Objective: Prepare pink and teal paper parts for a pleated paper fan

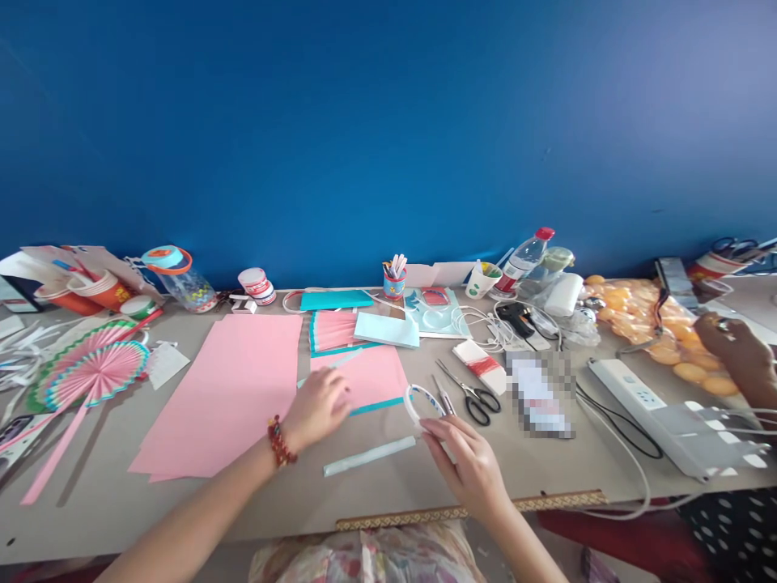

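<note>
My right hand [467,465] pinches a roll of clear tape [408,405], a whitish ring held upright above the table. On the other side, my left hand [319,407] is over the near left corner of a pink sheet with blue edges [380,376]. Its fingers are loosely bent, with nothing visible in them. Between the hands lies a pale blue strip [369,457]. Just beyond the tape are a craft knife [443,395] and black-handled scissors [477,401]. Larger pink sheets [224,397] lie left of my left hand.
Pleated paper fans [97,372] lie far left beside cups and a bottle [179,279]. A folded light blue paper [387,329] rests at the back. A power strip [649,417] with cables is right, where another person's hand [732,348] reaches near bagged orange balls [643,320].
</note>
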Demonstrator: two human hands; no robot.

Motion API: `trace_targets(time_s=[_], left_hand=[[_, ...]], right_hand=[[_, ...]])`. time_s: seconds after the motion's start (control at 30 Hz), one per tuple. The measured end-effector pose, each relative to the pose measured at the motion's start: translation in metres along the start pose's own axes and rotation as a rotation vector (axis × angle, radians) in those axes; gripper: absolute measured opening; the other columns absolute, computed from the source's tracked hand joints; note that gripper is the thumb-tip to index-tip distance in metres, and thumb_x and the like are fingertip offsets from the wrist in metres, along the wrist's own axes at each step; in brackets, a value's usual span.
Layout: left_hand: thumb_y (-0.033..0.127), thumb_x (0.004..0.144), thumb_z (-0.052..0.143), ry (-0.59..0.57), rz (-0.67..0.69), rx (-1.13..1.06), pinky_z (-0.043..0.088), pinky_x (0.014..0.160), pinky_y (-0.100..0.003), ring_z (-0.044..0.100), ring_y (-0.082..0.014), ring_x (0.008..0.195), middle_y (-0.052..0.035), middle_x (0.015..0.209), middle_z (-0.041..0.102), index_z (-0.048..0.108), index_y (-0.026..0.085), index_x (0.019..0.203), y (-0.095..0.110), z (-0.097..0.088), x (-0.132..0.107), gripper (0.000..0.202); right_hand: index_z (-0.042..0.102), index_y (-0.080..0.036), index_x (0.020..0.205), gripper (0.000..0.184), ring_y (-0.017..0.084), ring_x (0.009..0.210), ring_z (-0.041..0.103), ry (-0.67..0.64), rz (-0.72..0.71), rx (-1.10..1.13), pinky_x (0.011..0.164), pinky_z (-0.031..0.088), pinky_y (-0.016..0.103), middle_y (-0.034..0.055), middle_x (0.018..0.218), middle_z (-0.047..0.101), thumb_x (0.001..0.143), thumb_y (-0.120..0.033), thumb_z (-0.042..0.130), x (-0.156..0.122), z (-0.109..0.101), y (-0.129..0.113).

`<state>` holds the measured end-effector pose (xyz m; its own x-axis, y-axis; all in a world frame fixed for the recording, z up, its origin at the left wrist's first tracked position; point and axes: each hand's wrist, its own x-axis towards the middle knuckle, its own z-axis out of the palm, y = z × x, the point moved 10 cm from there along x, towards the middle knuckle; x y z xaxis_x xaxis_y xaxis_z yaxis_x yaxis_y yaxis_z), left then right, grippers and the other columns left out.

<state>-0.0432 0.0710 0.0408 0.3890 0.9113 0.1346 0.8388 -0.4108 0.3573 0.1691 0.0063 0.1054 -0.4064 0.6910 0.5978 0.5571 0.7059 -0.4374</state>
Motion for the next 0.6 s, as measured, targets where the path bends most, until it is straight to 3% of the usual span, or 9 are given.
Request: trace_targets(time_s=[0.1,0.17,0.3,0.6], left_hand=[[0.048,0.081,0.073,-0.156,0.167,-0.088,0.045,0.086,-0.037,0.055,-0.0237,0.098,-0.0042,0.104,0.060,0.058,0.022,0.097,0.048,0.023,-0.028,0.035],[0.041,0.082,0.075,-0.173,0.153,-0.046,0.044,0.085,-0.038,0.054,-0.0240,0.098,-0.0042,0.106,0.058,0.056,0.021,0.097,0.057,0.029,-0.037,0.031],[0.023,0.089,0.066,-0.156,0.134,0.021,0.043,0.087,-0.039,0.053,-0.0227,0.098,-0.0032,0.102,0.057,0.055,0.021,0.091,0.057,0.030,-0.034,0.011],[0.015,0.089,0.062,-0.154,0.110,-0.014,0.043,0.085,-0.037,0.054,-0.0212,0.094,-0.0017,0.096,0.058,0.054,0.020,0.086,0.058,0.033,-0.030,0.010]], right_hand=[[0.058,-0.023,0.115,0.025,0.018,0.078,0.068,0.039,0.028,-0.035,0.070,0.055,0.030,0.0051,0.091,0.073,0.093,-0.012,0.055,0.001,-0.007,0.005],[0.059,-0.023,0.115,0.025,0.018,0.080,0.068,0.058,0.055,-0.039,0.071,0.055,0.030,0.0059,0.092,0.073,0.093,-0.011,0.054,0.002,-0.011,0.010],[0.060,-0.024,0.115,0.026,0.017,0.080,0.068,0.083,0.076,-0.035,0.074,0.056,0.030,0.0058,0.094,0.073,0.093,-0.011,0.055,0.003,-0.015,0.014],[0.059,-0.022,0.114,0.025,0.017,0.076,0.066,0.099,0.082,-0.036,0.071,0.054,0.028,0.0059,0.095,0.072,0.093,-0.009,0.055,0.000,-0.021,0.014]])
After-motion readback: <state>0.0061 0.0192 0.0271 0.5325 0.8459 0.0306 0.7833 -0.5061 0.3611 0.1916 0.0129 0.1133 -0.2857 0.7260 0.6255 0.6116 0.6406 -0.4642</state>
